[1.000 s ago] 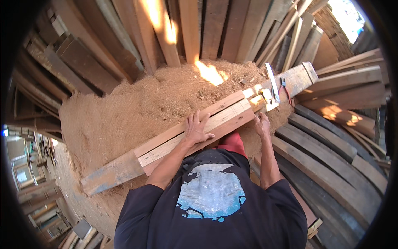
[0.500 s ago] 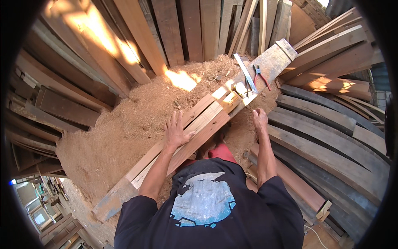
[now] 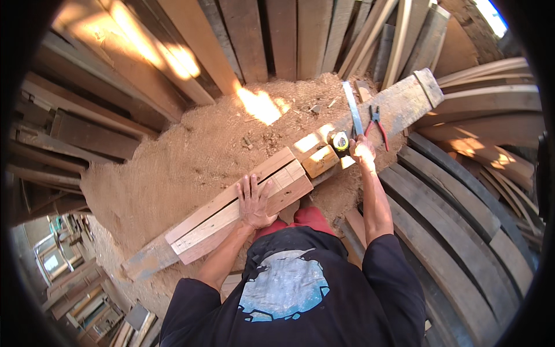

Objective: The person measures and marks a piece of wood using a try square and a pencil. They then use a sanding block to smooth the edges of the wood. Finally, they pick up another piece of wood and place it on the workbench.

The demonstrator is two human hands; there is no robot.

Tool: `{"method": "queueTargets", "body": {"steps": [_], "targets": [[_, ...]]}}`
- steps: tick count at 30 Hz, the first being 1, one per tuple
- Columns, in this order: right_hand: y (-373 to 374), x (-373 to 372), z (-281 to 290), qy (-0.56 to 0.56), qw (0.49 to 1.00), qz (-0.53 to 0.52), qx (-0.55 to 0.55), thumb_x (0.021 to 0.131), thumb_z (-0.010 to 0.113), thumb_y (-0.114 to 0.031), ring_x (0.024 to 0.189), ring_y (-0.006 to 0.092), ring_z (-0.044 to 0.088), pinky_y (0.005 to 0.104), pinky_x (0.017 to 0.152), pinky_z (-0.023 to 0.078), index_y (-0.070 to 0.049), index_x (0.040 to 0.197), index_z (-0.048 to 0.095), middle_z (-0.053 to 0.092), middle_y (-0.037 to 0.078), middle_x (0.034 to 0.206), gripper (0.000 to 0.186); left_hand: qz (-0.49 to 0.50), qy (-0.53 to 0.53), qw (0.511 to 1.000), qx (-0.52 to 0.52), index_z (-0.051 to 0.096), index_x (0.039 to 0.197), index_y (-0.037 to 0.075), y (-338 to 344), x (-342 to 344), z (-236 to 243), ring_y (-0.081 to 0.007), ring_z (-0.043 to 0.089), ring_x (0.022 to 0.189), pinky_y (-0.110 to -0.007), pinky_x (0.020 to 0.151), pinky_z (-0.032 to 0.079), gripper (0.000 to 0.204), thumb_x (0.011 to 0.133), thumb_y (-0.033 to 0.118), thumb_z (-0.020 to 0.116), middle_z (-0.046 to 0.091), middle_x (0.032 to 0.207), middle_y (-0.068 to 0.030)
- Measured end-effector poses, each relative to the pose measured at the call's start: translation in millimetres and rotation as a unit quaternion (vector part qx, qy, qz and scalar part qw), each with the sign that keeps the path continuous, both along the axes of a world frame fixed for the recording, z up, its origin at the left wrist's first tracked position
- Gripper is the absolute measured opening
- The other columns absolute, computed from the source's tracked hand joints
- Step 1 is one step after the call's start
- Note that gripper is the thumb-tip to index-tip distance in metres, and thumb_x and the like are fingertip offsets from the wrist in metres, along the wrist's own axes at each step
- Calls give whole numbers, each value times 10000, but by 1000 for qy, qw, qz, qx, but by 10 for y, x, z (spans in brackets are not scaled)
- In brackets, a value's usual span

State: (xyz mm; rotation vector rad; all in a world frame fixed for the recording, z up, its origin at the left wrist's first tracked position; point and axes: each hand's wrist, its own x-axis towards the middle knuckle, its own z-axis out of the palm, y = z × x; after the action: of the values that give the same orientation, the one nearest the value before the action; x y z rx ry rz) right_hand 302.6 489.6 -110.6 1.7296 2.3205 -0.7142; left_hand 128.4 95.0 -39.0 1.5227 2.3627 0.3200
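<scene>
My left hand (image 3: 256, 203) lies with fingers spread on three wooden battens (image 3: 234, 203) set side by side along a long plank bench (image 3: 404, 99). Pencil-like lines cross the middle batten near its far end. Out to the right, my right hand (image 3: 363, 150) has its fingers bunched at the near end of a metal square (image 3: 352, 105), whose silvery blade lies across the bench. Close beside that hand is a round tape measure (image 3: 340, 141), next to a yellowish wooden block (image 3: 320, 161). Red-handled pliers (image 3: 378, 126) rest beyond, with jaws pointing away.
Sawdust and shavings (image 3: 167, 173) cover the ground left of the bench. Tall boards (image 3: 283, 40) lean along the back. More planks (image 3: 445, 191) are stacked on the right. Small wood scraps (image 3: 315, 109) lie in the sawdust.
My right hand has reached forward to the square's near end. My left hand remains spread on the battens, which now lie nearer my body, apart from the wooden block. The view has shifted somewhat.
</scene>
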Motion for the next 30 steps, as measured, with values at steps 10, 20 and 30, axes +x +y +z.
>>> {"method": "queueTargets", "body": {"steps": [10, 20, 30], "targets": [[351, 664, -988, 159, 984, 18, -79, 894, 611, -179, 747, 406, 669, 493, 683, 531, -11, 985, 619, 633, 188, 743, 191, 0, -36, 995, -90, 281, 1627, 235, 62, -72, 69, -540, 8, 1551, -721, 1211, 40, 1277, 554, 500, 922, 103, 1689, -276], [38, 524, -258, -71, 985, -156, -36, 895, 683, -642, 1120, 496, 648, 520, 994, 476, 81, 1229, 507, 661, 358, 1136, 816, 17, -82, 992, -95, 301, 1620, 270, -12, -52, -25, -495, 28, 1561, -697, 1223, 8, 1237, 569, 482, 917, 115, 1689, -245], [123, 905, -366, 216, 930, -240, -176, 941, 742, -355, 600, 130, 510, 302, 539, 420, -7, 1044, 636, 560, 1, 765, 379, 13, -82, 995, -62, 315, 1612, 261, -66, -73, -52, -502, 46, 1553, -713, 1210, 23, 1223, 576, 501, 920, 139, 1671, -261]]}}
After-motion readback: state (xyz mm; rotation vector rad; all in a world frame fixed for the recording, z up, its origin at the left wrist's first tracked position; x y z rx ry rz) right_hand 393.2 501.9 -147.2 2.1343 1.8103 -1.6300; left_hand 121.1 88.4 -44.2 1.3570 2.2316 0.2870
